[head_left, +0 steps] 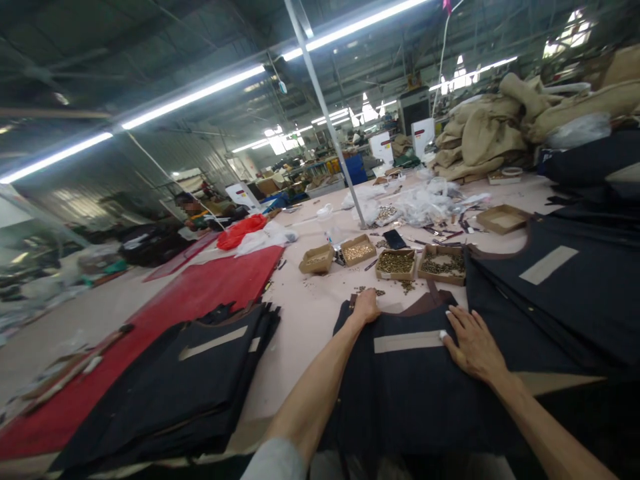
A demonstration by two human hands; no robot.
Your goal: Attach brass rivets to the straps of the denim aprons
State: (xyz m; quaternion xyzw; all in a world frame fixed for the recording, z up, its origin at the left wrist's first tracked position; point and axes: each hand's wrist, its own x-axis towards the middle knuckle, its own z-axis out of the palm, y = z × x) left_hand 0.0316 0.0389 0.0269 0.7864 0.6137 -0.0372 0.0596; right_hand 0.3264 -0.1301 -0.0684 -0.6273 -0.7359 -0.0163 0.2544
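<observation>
A dark garment [415, 393] with a beige strip [407, 342] and a brown upper edge lies in front of me on the pale table. At its upper left corner my left hand [367, 307] has its fingers curled closed on the fabric. My right hand [475, 340] rests on the garment's upper right part with its fingers spread, and something white is on the thumb. Just beyond the garment, small metal pieces fill cardboard boxes [395, 265], with a few loose ones scattered nearby.
Folded dark garments lie in a stack [185, 380] at left and a pile [575, 293] at right. A red sheet [220, 283] covers part of the table. Clear plastic bags [425, 200] and a metal pole [327, 113] stand beyond the boxes. A person sits at the far left.
</observation>
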